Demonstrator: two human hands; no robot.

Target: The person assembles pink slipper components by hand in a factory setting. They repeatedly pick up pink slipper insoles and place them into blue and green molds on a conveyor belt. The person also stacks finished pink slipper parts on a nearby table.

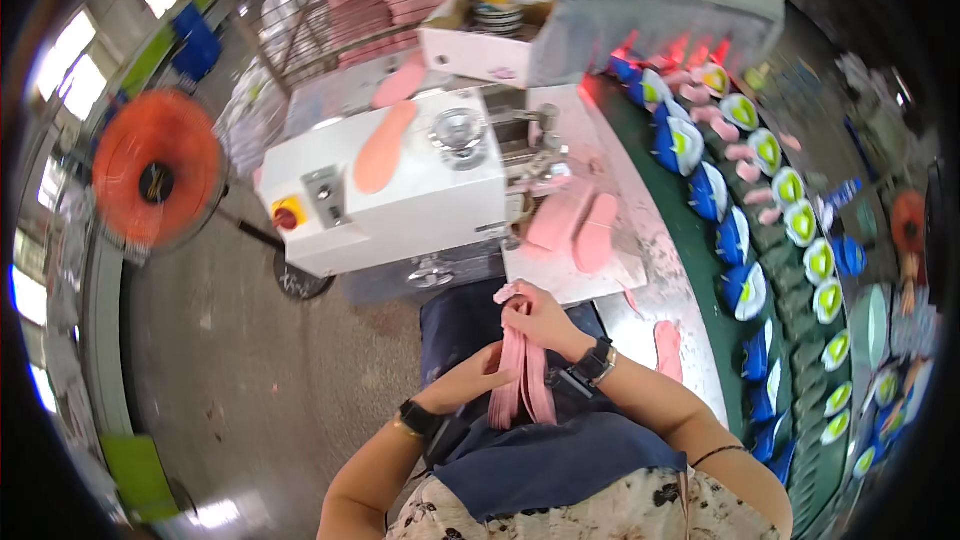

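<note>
Over my lap hangs a bundle of pink insoles (512,385), seen mostly edge-on as thin layers that spread apart lower down. My right hand (545,323) is closed around its upper end. At the bundle's left side my left hand (466,380) grips it, with some fingers hidden behind the layers. Beyond my hands, a pink insole (596,232) lies by a flat stack of pink insoles (560,215) on the white work plate of a machine (400,210). Another pink insole (668,348) rests on the table right of my right arm.
A single orange-pink insole (385,148) lies on top of the machine. Behind it stands a white box (475,52). To the right, a green conveyor (705,290) carries blue and white shoe uppers (745,290). An orange fan (157,175) stands at the left.
</note>
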